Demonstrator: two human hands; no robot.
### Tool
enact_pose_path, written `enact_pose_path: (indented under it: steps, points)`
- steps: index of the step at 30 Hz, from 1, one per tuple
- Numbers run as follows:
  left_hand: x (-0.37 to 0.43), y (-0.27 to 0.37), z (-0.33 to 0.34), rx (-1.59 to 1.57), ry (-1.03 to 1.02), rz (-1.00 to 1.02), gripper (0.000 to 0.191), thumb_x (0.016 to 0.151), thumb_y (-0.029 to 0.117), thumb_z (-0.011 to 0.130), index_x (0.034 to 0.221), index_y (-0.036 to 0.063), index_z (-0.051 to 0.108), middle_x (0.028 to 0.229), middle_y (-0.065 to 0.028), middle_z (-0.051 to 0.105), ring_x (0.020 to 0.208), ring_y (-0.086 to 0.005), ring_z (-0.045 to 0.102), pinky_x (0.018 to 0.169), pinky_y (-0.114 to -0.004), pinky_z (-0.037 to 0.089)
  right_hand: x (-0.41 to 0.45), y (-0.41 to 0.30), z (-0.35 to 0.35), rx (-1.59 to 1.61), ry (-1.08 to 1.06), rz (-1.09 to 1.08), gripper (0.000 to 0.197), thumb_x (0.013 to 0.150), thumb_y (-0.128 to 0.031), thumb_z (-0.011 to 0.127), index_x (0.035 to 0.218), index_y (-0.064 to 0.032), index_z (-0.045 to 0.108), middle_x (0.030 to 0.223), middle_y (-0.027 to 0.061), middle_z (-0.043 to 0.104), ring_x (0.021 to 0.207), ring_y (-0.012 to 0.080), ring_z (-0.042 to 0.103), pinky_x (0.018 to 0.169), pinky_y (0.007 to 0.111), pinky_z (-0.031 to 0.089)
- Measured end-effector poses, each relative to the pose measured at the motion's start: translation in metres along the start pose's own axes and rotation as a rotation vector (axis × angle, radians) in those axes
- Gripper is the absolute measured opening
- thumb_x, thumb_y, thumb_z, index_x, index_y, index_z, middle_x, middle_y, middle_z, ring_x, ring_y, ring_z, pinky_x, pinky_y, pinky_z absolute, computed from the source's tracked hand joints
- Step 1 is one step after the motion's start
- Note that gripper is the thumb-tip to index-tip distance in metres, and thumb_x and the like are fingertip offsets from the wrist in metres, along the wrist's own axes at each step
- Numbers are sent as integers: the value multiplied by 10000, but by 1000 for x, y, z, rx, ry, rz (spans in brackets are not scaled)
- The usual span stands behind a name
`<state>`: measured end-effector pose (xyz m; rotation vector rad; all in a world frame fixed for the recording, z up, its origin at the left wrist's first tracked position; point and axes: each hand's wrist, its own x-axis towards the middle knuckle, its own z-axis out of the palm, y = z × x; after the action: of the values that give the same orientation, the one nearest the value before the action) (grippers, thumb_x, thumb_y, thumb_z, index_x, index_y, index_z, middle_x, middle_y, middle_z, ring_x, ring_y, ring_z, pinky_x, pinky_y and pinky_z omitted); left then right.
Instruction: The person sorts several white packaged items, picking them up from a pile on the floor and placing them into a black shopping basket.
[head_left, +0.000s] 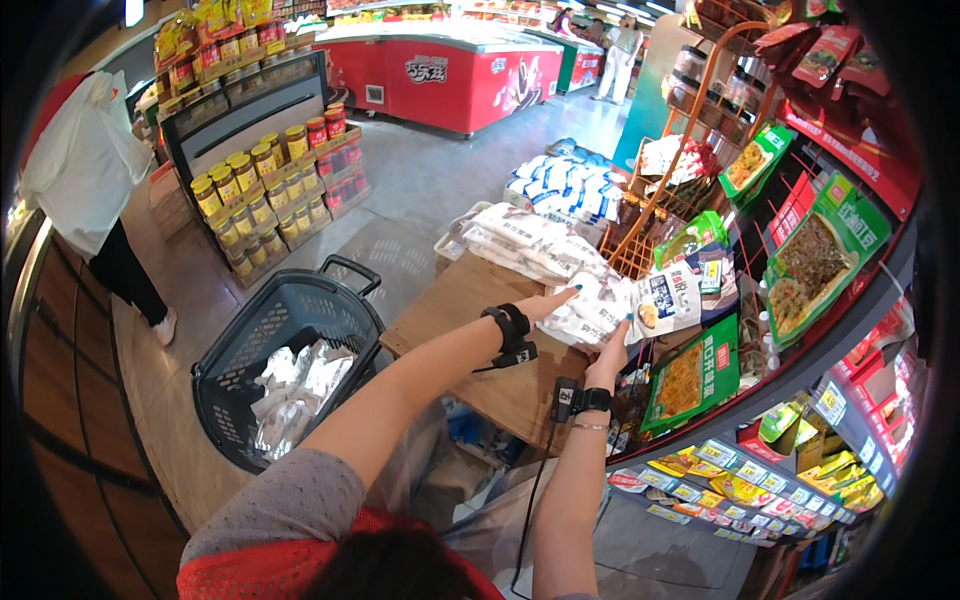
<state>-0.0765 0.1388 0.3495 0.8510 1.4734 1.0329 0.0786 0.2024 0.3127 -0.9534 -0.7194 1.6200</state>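
White plastic packets (592, 304) with printing lie in a small stack at the right end of a wooden tabletop (442, 307). My left hand (551, 304) grips this stack from its left side, the thumb on top. From the near right side my right hand (611, 354) grips the same stack, thumb up and the other fingers mostly hidden. Just behind, more white packets (517, 229) are piled and touch the stack. A white and dark blue printed pouch (664, 300) hangs right beside my right hand.
A grey shopping basket (289, 300) with silvery-white packets (304, 390) inside stands left of the table. Hanging green food pouches (694, 371) and a shelf rack crowd the right. A jar display (262, 180) and a person in white (86, 165) are at left.
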Motion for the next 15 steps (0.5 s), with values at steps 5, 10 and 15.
enact_pose_path:
  steps: [5,10,15]
  points:
    - [-9,-9,5,-85,-3,-21,762,802,642,400,1329,92,375,1342,-48,397,1200,-158,346,899,-284,283,-4,-2,-1,-113,-8,15,516,801,-463,580,894,40,514,754,142,611,542,231,606,417,325,513]
    - [-57,-27,25,-206,48,-104,616,855,556,417,1274,106,447,1296,-28,454,1124,-118,437,842,-247,351,-11,-5,-13,-338,-68,117,548,776,-567,536,940,-46,572,748,74,613,599,193,612,494,305,514]
    - [-128,-57,19,-571,59,-10,451,889,437,461,1195,106,487,1132,-19,573,996,-124,548,848,-255,426,-51,-6,0,-594,-350,230,558,787,-570,507,1060,-84,537,846,28,623,727,159,620,564,297,506]
